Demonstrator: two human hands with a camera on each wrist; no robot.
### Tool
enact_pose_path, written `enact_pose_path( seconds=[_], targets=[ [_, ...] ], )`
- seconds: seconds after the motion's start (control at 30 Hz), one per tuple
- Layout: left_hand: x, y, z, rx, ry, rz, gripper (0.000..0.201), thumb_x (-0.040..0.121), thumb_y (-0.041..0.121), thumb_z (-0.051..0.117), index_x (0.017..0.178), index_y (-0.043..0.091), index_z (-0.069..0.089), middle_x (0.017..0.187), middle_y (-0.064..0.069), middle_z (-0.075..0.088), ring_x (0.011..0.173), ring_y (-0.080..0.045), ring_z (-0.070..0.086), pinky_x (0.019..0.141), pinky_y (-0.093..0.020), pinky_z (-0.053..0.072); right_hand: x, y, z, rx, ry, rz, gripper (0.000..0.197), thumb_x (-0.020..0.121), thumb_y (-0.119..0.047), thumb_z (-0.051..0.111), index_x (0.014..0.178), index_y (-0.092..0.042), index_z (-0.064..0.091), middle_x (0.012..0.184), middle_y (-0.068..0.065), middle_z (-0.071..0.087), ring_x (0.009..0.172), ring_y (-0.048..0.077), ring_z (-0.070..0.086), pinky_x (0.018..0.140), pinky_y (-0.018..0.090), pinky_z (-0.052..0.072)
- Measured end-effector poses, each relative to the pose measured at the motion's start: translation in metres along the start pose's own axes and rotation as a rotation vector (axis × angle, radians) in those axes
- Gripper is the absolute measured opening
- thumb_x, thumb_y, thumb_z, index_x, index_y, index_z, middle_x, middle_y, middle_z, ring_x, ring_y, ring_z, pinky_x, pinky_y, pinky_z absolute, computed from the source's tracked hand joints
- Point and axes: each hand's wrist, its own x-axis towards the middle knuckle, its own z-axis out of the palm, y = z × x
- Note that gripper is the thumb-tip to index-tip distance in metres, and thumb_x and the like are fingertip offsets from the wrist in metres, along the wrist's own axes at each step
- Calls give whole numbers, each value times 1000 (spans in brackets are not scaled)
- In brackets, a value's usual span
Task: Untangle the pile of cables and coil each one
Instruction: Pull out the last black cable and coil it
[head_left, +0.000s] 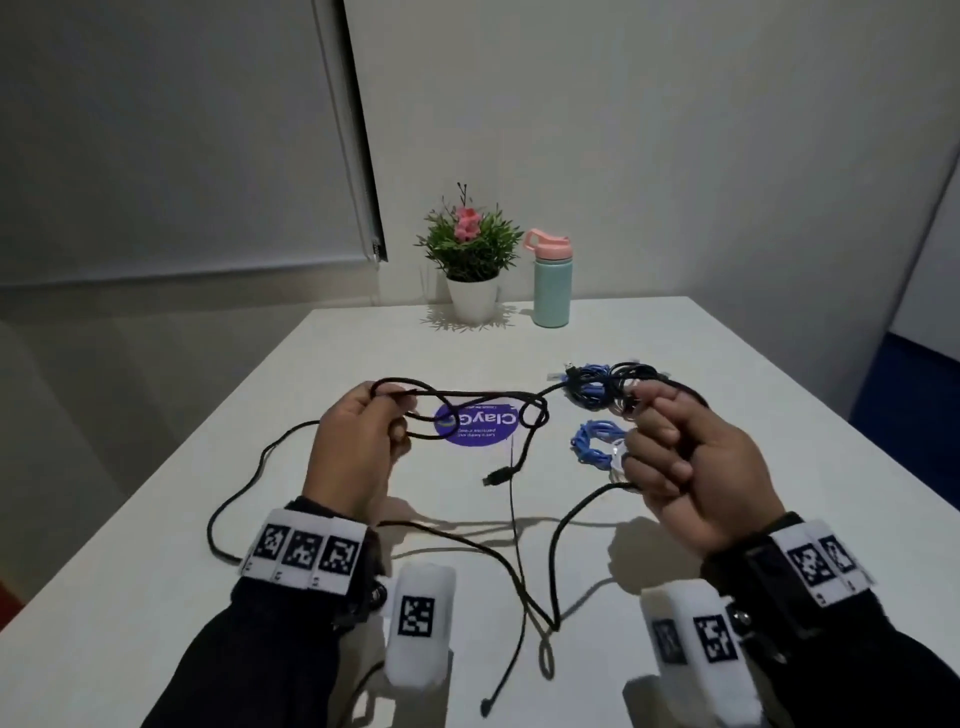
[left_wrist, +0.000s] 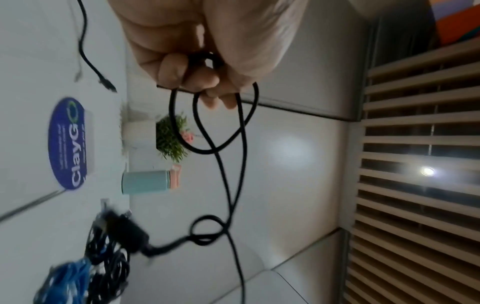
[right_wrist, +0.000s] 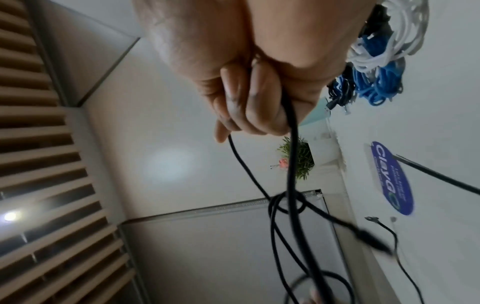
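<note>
A long black cable (head_left: 478, 395) hangs in the air between my two hands above the white table (head_left: 727, 364). My left hand (head_left: 358, 431) grips a couple of its loops (left_wrist: 225, 181) in curled fingers. My right hand (head_left: 675, 457) is fisted round another stretch (right_wrist: 291, 164). A loose knot (head_left: 535, 413) sits in the span between them. One plug end (head_left: 493, 476) dangles just above the table, and slack trails toward the near edge. Behind my right hand lies a tangled pile of blue, black and white cables (head_left: 602, 387), with a blue bundle (head_left: 597, 441) beside it.
A round blue sticker (head_left: 475, 423) marks the table's middle. A potted plant (head_left: 470, 249) and a mint bottle with a pink lid (head_left: 550, 280) stand at the far edge by the wall. The table's left edge runs close to my left arm.
</note>
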Motion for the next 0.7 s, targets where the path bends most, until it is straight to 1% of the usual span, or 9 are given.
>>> enact_pose_path(
  seconds=[0.13, 0.2, 0.27, 0.33, 0.4, 0.43, 0.5, 0.6, 0.7],
  targets=[
    [10, -5, -15, 71, 112, 57, 37, 89, -3, 48, 67, 21, 66, 59, 8, 49, 52, -8, 37, 54, -24, 31, -1, -14, 0, -19, -7, -46, 25, 94, -15, 43, 92, -15, 68, 56, -7, 30, 41, 7, 11, 35, 18, 13],
    [12, -4, -18, 130, 203, 118, 34, 89, -3, 50, 69, 22, 63, 59, 6, 49, 54, -11, 37, 54, -25, 30, -1, -20, -1, -19, 4, -70, 29, 98, -17, 39, 96, -15, 68, 57, -7, 30, 42, 7, 11, 35, 19, 14],
    [12, -2, -21, 186, 269, 201, 25, 86, 2, 51, 71, 20, 58, 64, 4, 52, 61, -14, 43, 56, -23, 36, 0, -24, -2, -23, 16, -78, 29, 101, -19, 38, 102, -15, 67, 58, -7, 29, 42, 7, 11, 34, 18, 15],
    [9, 0, -22, 219, 245, 249, 9, 80, 16, 51, 71, 15, 53, 73, -5, 59, 69, -17, 51, 65, -22, 43, 0, -22, -2, -35, 25, -65, 28, 102, -21, 39, 105, -16, 66, 58, -7, 27, 42, 7, 11, 33, 19, 15],
    [8, -3, -22, 252, 179, 238, 20, 78, 30, 55, 74, 10, 57, 91, -18, 65, 84, -26, 59, 81, -30, 47, 1, -15, -3, -46, 15, -41, 29, 103, -27, 39, 103, -17, 67, 57, -7, 27, 42, 8, 10, 34, 19, 14],
    [9, -6, -22, 236, 145, 225, 24, 80, 34, 62, 74, 11, 60, 96, -21, 68, 89, -27, 61, 88, -34, 47, 1, -12, -4, -52, 4, -27, 30, 103, -32, 40, 102, -17, 67, 57, -7, 27, 42, 8, 10, 34, 19, 14],
    [10, -7, -18, 147, 100, 197, 21, 86, 35, 73, 70, 22, 67, 90, -14, 73, 89, -19, 65, 95, -35, 48, 3, -11, -7, -95, 6, 0, 38, 102, -44, 42, 102, -15, 67, 56, -6, 28, 41, 7, 12, 34, 19, 15],
    [11, -2, -16, 28, 110, 211, 22, 83, 31, 79, 64, 29, 70, 76, -2, 71, 78, -11, 64, 88, -26, 50, 6, -13, -8, -296, 156, 48, 40, 98, -45, 51, 107, -9, 64, 65, -2, 39, 44, 8, 30, 37, 20, 27],
    [14, 2, -21, 35, 144, 272, 22, 81, 23, 83, 66, 24, 67, 64, 12, 66, 63, 1, 59, 67, -9, 47, 13, -10, 6, -912, 307, 66, 43, 95, -35, 61, 126, -7, 53, 104, 9, 53, 67, 11, 58, 55, 19, 45]
  ],
)
